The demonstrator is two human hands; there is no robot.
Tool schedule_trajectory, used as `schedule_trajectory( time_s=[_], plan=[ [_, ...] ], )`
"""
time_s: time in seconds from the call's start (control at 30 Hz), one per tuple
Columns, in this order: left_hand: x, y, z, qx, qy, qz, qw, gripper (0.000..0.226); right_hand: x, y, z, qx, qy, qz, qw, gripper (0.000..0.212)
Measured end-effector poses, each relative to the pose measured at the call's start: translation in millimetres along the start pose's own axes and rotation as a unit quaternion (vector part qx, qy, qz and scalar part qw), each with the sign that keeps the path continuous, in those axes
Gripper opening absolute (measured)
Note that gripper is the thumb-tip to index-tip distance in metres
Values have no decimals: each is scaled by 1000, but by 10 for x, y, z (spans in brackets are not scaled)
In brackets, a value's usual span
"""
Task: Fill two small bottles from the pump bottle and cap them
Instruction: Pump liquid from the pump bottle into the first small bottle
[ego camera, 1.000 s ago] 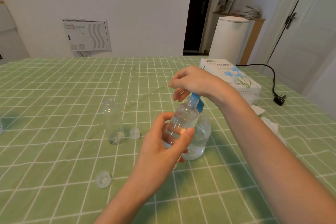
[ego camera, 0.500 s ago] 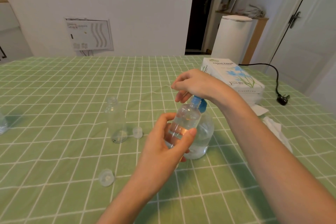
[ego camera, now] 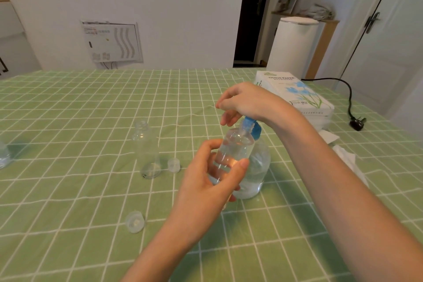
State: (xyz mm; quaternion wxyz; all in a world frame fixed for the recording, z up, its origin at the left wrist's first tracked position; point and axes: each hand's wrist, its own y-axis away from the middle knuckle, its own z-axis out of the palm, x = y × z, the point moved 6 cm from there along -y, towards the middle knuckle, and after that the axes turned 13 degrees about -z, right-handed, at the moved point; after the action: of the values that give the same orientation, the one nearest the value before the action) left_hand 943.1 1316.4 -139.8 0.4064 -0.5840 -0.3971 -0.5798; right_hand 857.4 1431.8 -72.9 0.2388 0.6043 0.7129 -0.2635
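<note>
The left hand (ego camera: 215,181) grips a small bottle (ego camera: 235,151), thumb and fingers curled round its body, and holds its mouth up at the blue spout (ego camera: 249,126) of the pump bottle (ego camera: 259,174), which stands on the green checked desk (ego camera: 68,201). The right hand (ego camera: 247,103) rests on the pump top, fingers loosely bent. To the left a second small bottle (ego camera: 146,151) stands upright and uncapped, one cap (ego camera: 173,165) just beside it and another cap (ego camera: 135,221) nearer the person.
</note>
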Motion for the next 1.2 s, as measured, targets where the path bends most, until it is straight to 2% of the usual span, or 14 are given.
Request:
schedule_trajectory(
  time_s=[0.2, 0.37, 0.93, 1.2],
  plan=[
    [-9, 7, 8, -2, 2, -2, 1000, 38, 34, 19, 29, -2, -4, 11, 1000, 20],
    [7, -8, 17, 0, 7, 4, 1000, 30, -17, 8, -86, 21, 13, -6, 1000, 15],
    [-3, -1, 6, 8, -1, 8, 1000, 32, 18, 20, 25, -1, 1, 14, 1000, 28],
    [9, -8, 17, 1, 2, 6, 1000, 31, -17, 18, -72, 11, 15, 3, 1000, 18]
  ],
)
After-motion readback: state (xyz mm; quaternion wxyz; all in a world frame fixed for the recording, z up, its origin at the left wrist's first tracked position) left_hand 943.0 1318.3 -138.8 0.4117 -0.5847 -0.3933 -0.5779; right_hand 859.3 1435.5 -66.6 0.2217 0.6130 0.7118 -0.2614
